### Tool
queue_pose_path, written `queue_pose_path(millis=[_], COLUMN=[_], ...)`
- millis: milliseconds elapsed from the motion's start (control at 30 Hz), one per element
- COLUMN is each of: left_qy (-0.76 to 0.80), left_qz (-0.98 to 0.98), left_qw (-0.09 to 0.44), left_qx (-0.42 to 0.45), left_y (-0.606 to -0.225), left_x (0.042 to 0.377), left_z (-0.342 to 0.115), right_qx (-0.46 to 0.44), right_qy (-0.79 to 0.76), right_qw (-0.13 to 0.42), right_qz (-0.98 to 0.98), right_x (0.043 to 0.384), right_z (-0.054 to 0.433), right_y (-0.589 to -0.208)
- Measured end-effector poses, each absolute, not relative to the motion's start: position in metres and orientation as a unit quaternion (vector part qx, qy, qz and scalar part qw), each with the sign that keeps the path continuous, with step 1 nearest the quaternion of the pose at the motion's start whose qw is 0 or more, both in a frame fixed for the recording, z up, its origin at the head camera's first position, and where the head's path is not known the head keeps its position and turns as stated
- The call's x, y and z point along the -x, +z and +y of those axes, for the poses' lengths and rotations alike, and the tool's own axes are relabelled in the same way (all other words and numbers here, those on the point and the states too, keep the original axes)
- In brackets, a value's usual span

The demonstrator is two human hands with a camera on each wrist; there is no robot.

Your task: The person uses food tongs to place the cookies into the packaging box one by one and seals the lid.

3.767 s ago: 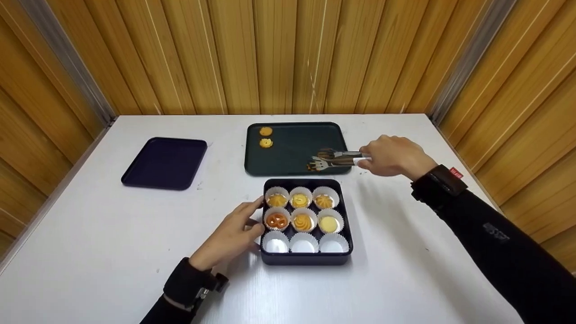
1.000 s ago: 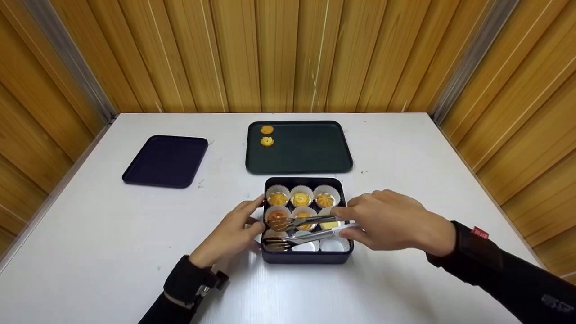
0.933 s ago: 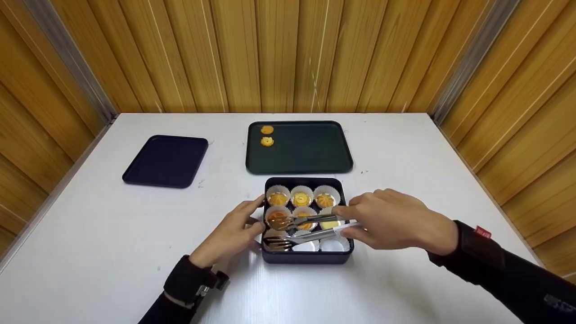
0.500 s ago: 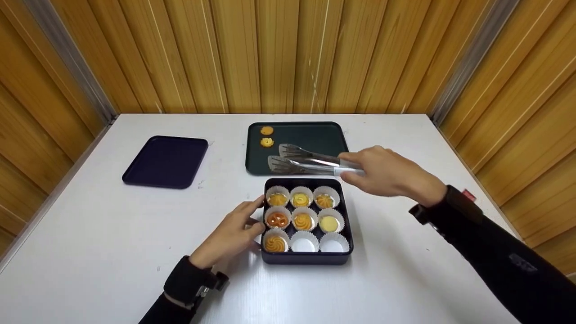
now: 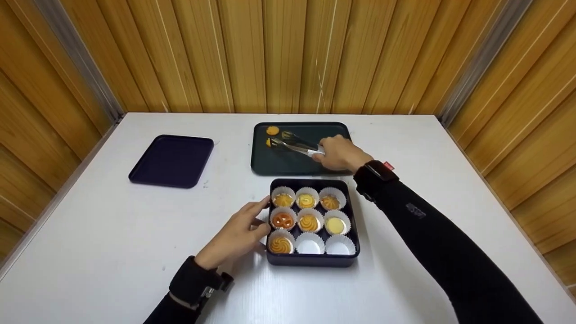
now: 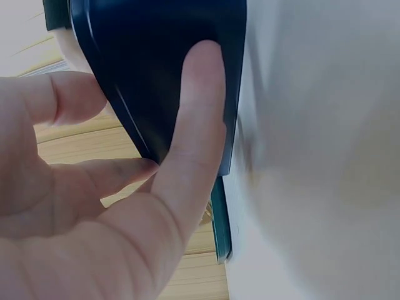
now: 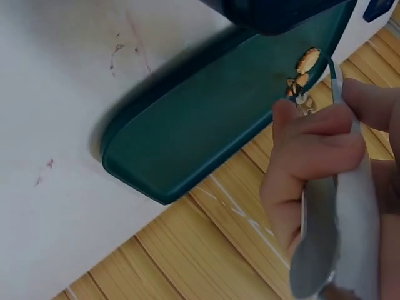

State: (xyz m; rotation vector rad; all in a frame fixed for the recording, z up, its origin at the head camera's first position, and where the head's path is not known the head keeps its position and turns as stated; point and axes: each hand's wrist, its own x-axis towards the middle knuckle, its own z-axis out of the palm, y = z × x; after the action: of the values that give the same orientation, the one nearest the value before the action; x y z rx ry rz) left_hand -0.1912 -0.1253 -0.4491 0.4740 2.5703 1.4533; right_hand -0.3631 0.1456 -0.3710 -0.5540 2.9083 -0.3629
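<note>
My right hand [image 5: 339, 154] grips metal tongs [image 5: 294, 147] over the dark green tray [image 5: 297, 168]. The tong tips surround a flower-shaped cookie [image 5: 268, 142], partly hidden by them. A round cookie [image 5: 272, 130] lies just behind it; in the right wrist view a cookie [image 7: 309, 60] shows beside the tong arm. With thumb and fingertips, my left hand [image 5: 234, 236] touches the left side of a dark box [image 5: 315, 261]. Paper cups in three rows fill the box. The back and middle rows hold cookies, a swirl cookie [image 5: 280, 245] sits front left, and two front cups [image 5: 309, 244] are bare.
A dark purple tray [image 5: 173, 162] lies on the white table [image 5: 135, 234] to the left. The green tray stands directly behind the box. Wood-patterned panels [image 5: 288, 58] rise behind the table and at both sides.
The tongs released the swirl cookie in the front left cup. Then my right hand carried them up and away to the flower-shaped cookie on the green tray. My left hand stays at the box.
</note>
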Motion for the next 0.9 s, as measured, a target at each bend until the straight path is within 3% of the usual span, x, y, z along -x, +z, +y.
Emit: queue_pose_path(millis=[133, 400, 733, 900], left_qy=[0.485, 0.487, 0.488, 0.484], left_qz=[0.857, 0.856, 0.856, 0.858], left_qw=[0.077, 0.078, 0.076, 0.069], left_qx=[-0.157, -0.156, -0.149, -0.156], left_y=[-0.449, -0.449, -0.450, -0.451], left_x=[0.192, 0.191, 0.191, 0.192], left_z=[-0.125, -0.126, -0.128, -0.128], right_qx=[0.175, 0.211, 0.197, 0.183], right_qy=[-0.114, -0.039, 0.048, 0.083], right_qw=[0.080, 0.029, 0.129, 0.154], right_qz=[0.975, 0.976, 0.971, 0.967], right_x=[0.368, 0.367, 0.358, 0.351], right_z=[0.134, 0.128, 0.150, 0.163], right_y=[-0.374, -0.373, -0.314, -0.292])
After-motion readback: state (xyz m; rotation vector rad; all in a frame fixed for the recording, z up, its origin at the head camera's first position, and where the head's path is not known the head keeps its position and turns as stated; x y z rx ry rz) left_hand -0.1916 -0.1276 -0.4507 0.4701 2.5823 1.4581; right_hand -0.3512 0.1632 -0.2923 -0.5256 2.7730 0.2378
